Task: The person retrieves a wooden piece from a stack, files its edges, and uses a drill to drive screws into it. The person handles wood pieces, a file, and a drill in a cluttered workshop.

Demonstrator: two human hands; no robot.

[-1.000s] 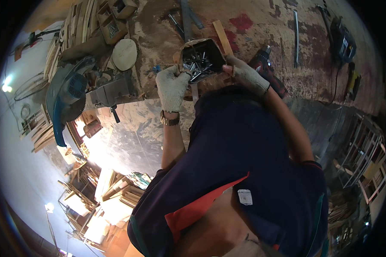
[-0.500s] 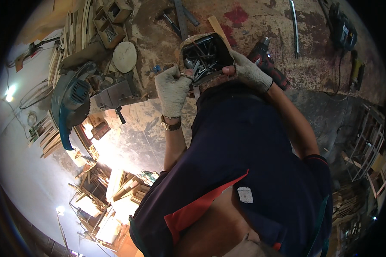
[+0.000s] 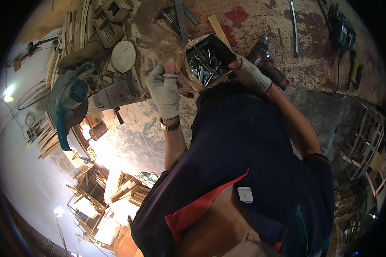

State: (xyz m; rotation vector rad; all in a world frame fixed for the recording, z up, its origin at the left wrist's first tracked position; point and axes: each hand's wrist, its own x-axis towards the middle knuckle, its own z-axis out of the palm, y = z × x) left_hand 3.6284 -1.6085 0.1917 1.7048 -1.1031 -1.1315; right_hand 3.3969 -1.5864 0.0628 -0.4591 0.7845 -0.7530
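Observation:
A small box with a torn brown rim (image 3: pixel 188 64) tilts toward me at the bench edge. Loose bolts and screws (image 3: pixel 206 66) fill it. My right hand (image 3: pixel 254 76), in a knitted glove with bare fingertips, grips the box's right side, thumb over the rim. My left hand (image 3: pixel 164 92), gloved alike, with a watch on the wrist, is raised just left of the box. Its fingers are curled in and its thumb points up; whatever they may hold is hidden. A small blue piece (image 3: pixel 153 67) shows at its fingertips, apparently on the bench.
Right of the box lies a red and black cordless drill (image 3: pixel 266 64). A wood strip (image 3: pixel 218 30) and a metal ruler (image 3: pixel 181 21) lie beyond. At left stand a circular saw (image 3: pixel 73 94), a round disc (image 3: pixel 123 56) and wooden compartments (image 3: pixel 107 32) of hardware.
My left hand has moved left, off the box's rim, and its thumb has lifted. The box has shifted slightly and the bolts inside lie differently, now more in view. My right hand keeps its grip.

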